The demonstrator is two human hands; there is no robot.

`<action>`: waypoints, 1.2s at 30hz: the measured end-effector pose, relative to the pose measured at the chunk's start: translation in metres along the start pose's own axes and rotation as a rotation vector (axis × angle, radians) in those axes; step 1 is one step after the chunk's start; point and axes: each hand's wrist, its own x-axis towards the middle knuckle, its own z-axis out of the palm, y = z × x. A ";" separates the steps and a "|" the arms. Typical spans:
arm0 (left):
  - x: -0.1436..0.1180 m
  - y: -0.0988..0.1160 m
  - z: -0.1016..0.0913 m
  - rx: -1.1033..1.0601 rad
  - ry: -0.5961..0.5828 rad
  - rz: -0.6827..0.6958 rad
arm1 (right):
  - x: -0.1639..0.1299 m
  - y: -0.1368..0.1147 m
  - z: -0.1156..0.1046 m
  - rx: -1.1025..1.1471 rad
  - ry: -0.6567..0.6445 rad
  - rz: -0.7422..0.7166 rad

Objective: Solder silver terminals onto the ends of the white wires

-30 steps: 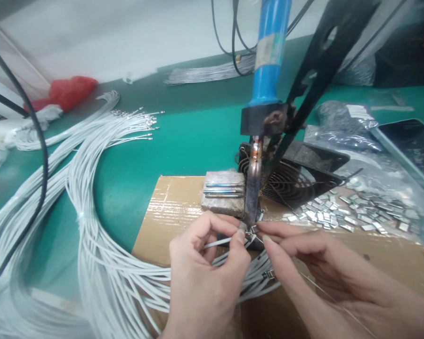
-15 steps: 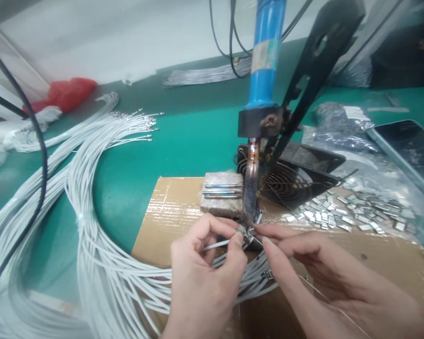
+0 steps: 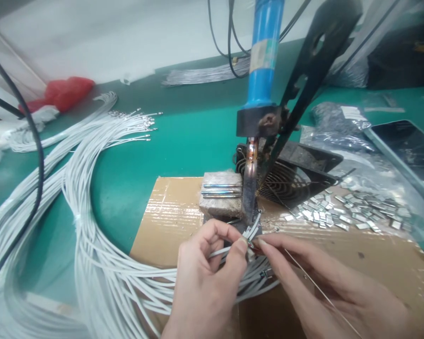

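Note:
My left hand (image 3: 205,278) pinches the end of a thin white wire (image 3: 222,253) between thumb and forefinger, just below the tip of a mounted soldering iron (image 3: 251,188) with a blue handle (image 3: 265,52). My right hand (image 3: 314,278) meets it from the right, fingertips on a small metal terminal (image 3: 250,252) at the wire's end, and it also holds a thin strand of solder wire (image 3: 314,287) running back toward my wrist. Both hands sit over a taped cardboard pad (image 3: 169,212).
A large coil of white wires (image 3: 88,207) lies left on the green bench. A grey block (image 3: 221,193) with metal rods and a black fan (image 3: 289,174) stand behind the iron. Several small metal pieces (image 3: 342,212) lie scattered right, near plastic bags (image 3: 342,120). Red cloth (image 3: 67,92) sits far left.
Both hands have drawn slightly down and toward me, away from the iron's tip, still pinching the wire end. The solder strand now shows along my right hand.

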 end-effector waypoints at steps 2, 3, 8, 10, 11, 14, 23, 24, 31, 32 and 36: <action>0.000 0.000 0.000 -0.013 -0.004 -0.015 | 0.000 -0.002 0.000 0.025 0.004 0.003; 0.000 0.001 -0.001 -0.015 -0.005 -0.020 | 0.001 -0.003 0.001 0.037 -0.001 0.012; -0.001 0.001 -0.002 -0.019 -0.016 -0.036 | 0.004 -0.002 0.003 0.090 -0.050 -0.019; -0.001 0.001 -0.002 -0.016 -0.017 -0.040 | 0.005 -0.002 0.003 0.089 -0.058 -0.038; 0.000 0.001 -0.002 -0.011 -0.016 -0.043 | 0.005 -0.002 0.003 0.081 -0.060 -0.038; -0.001 0.001 -0.002 0.002 -0.014 -0.045 | 0.006 -0.004 0.003 0.044 -0.022 -0.027; -0.002 0.003 -0.002 0.025 -0.003 -0.052 | 0.004 0.000 0.001 -0.015 -0.035 -0.054; -0.003 0.003 -0.002 0.022 0.001 -0.053 | 0.001 -0.001 0.003 -0.024 -0.001 -0.022; 0.000 -0.001 -0.005 0.026 0.002 -0.014 | -0.015 0.008 0.007 0.191 0.120 0.246; 0.000 -0.002 -0.005 0.021 -0.004 -0.011 | -0.015 0.013 0.005 0.241 0.080 0.243; 0.000 -0.003 -0.006 0.023 0.001 0.001 | -0.012 0.020 -0.003 0.193 0.037 0.312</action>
